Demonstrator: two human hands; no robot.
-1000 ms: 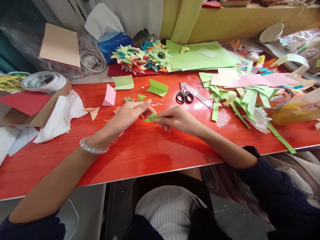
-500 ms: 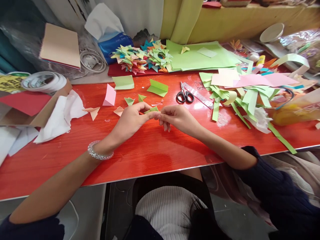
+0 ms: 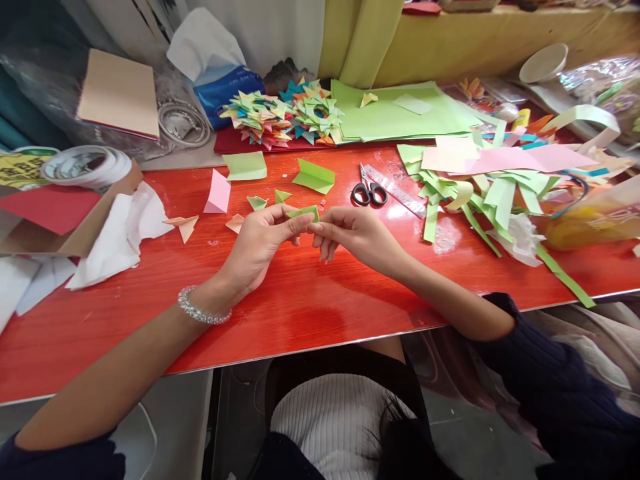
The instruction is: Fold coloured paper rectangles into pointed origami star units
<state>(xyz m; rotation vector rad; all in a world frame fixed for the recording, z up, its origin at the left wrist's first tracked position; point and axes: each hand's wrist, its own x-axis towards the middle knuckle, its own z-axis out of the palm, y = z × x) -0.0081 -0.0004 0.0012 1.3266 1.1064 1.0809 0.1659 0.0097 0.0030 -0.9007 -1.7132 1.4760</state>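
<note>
Between my hands is a small folded piece of green paper (image 3: 306,212), partly covered by fingers. My left hand (image 3: 265,239) pinches it between thumb and fingers from the left. My right hand (image 3: 353,232) holds its right end in a pinch. Just beyond lie small folded green pieces (image 3: 257,203), a creased green paper (image 3: 314,175), a creased pink paper (image 3: 217,192) and a flat light green paper (image 3: 245,166). Folded peach pieces (image 3: 184,227) rest to the left of my left hand.
Black-handled scissors (image 3: 369,193) and a clear ruler (image 3: 397,190) lie beyond my right hand. Paper strips (image 3: 500,197) heap up at the right. Spiky folded-paper rings (image 3: 257,117) and green sheets (image 3: 400,117) sit at the back. A cardboard box (image 3: 75,243) with tape rolls stands left.
My left hand has turned slightly and its thumb has shifted on the green paper, so more of the paper shows. My right hand has barely moved.
</note>
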